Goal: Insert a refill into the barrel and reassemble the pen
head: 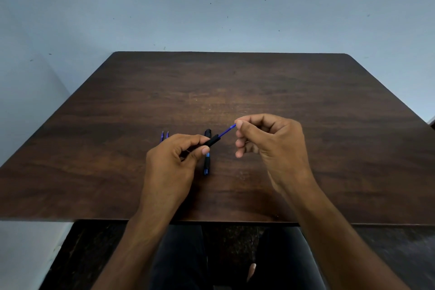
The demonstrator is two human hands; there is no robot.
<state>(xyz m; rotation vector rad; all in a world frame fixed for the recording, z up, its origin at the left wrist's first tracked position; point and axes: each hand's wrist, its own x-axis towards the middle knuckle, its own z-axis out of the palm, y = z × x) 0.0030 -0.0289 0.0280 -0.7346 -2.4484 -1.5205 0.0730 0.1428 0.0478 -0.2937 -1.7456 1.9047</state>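
My left hand (173, 160) grips a black pen barrel (213, 141) between thumb and fingers, held just above the table. A thin blue refill (226, 131) sticks out of the barrel's right end. My right hand (268, 139) pinches the far tip of that refill with thumb and forefinger. Another black and blue pen (207, 162) lies on the table below the barrel, partly hidden by my left fingers.
Two blue refill tips (164, 136) show on the dark wooden table (282, 87) just behind my left hand. A pale blue wall stands beyond the table's far edge. My legs in dark trousers are under the near edge.
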